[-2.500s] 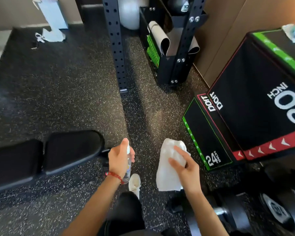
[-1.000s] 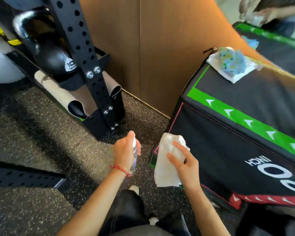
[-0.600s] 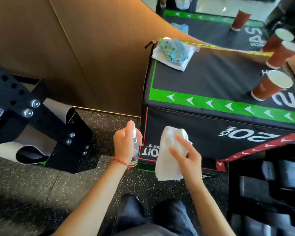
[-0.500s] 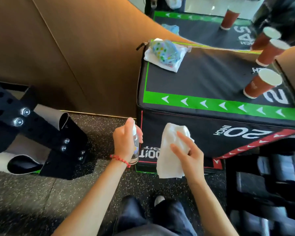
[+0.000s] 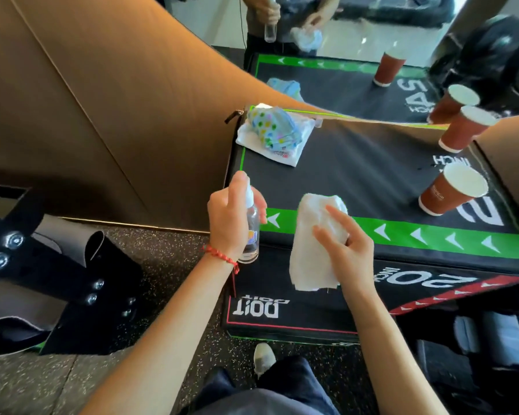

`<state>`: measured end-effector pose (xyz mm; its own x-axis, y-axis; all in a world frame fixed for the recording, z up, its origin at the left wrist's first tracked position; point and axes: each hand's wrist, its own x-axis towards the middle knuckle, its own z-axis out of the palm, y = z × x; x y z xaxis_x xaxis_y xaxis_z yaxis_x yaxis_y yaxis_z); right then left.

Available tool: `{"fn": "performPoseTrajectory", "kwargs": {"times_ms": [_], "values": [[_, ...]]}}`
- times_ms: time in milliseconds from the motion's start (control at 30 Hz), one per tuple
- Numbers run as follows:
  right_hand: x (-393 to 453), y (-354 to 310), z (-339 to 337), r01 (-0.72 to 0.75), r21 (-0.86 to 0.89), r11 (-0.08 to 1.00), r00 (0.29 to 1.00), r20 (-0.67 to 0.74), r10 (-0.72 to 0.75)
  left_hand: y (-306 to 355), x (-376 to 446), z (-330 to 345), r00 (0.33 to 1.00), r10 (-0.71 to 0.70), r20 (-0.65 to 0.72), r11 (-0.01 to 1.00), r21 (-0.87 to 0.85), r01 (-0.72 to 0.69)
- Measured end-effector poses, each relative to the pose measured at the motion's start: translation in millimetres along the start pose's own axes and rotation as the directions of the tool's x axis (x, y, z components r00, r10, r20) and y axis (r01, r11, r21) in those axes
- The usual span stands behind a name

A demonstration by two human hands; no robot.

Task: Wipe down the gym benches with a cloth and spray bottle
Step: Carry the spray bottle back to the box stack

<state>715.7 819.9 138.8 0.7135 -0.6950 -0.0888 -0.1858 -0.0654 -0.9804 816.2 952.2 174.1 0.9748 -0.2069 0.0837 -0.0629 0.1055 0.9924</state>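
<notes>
My left hand [image 5: 228, 223] grips a small clear spray bottle [image 5: 250, 232] upright, with the forefinger on its white top. My right hand [image 5: 346, 250] holds a white folded cloth [image 5: 310, 256] that hangs down from the fingers. Both hands hover over the near left edge of a black padded box [image 5: 357, 172] with a green arrow stripe and "20 INCH" lettering. No gym bench is in view.
On the box lie a white bag with a dotted blue cloth [image 5: 274, 133] and a brown paper cup [image 5: 450, 190]; a second cup [image 5: 465, 128] stands by the mirror [image 5: 342, 55] behind. A black rack [image 5: 57, 280] with rolled mats stands left. Dumbbells [image 5: 492, 333] lie lower right.
My view has swung from the bench and floor up to the black box and come closer to it. Both hands keep the same hold on bottle and cloth, now over the box's top.
</notes>
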Motion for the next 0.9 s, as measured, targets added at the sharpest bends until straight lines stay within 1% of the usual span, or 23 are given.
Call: {"fn": "performPoseTrajectory", "kwargs": {"times_ms": [167,300,533,633,800,900], "values": [[38.3,-6.8,-3.6,0.009,-0.036,0.999,0.999,0.031,-0.008,3.4,32.3,28.0,0.999,0.039,-0.024,0.999,-0.023,-0.039],[62.6,-0.9,-6.8,-0.017,-0.077,0.997,0.999,0.039,0.020,-6.1,52.5,47.8,0.998,0.046,-0.049,0.999,-0.010,-0.047],[88.3,5.8,-6.1,-0.011,-0.226,0.974,0.998,0.063,0.026,-26.5,69.1,64.8,0.996,0.041,-0.081,0.999,0.011,-0.040],[92.2,9.5,-4.8,-0.009,-0.316,0.949,0.995,0.090,0.040,-34.2,70.7,66.8,0.996,0.035,-0.087,0.999,0.035,-0.032],[92.8,15.9,-2.1,0.071,-0.438,0.896,0.993,0.120,-0.020,-45.3,70.2,65.6,0.995,0.053,-0.089,0.997,0.056,-0.048],[91.6,19.7,0.2,0.142,-0.548,0.825,0.987,0.145,-0.074,-46.4,71.0,64.4,0.995,0.053,-0.082,0.997,0.059,-0.048]]}}
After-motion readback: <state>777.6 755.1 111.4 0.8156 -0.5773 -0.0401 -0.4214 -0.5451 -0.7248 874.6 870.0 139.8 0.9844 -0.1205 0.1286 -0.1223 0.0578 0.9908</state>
